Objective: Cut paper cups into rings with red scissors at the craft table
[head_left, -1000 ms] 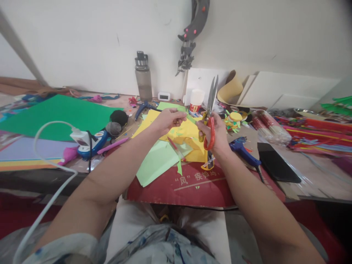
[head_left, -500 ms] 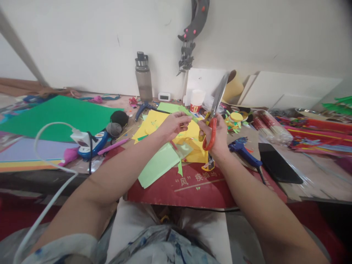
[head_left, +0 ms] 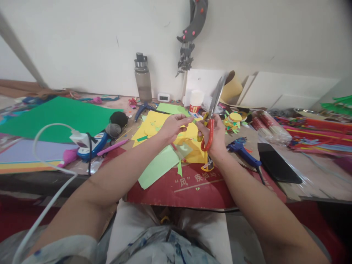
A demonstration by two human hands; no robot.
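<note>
Firstly, at far left, a large flat sheet of bright green paper (head_left: pixel 60 119) lies on the tabletop (head_left: pixel 125 105). Next, a tall translucent grey bottle (head_left: pixel 143 81) stands upright at the back. Centrally, the left hand (head_left: pixel 176 127) pinches a small light-green paper piece (head_left: pixel 194 120) in its fingers, above yellow paper sheets (head_left: pixel 150 123). Just beside it, the right hand (head_left: pixel 218 138) grips metal scissors with red and yellow handles (head_left: pixel 213 104), blades upward. Rightward lie a blue glue gun (head_left: pixel 245 153) and a flat black phone (head_left: pixel 277 163).
</note>
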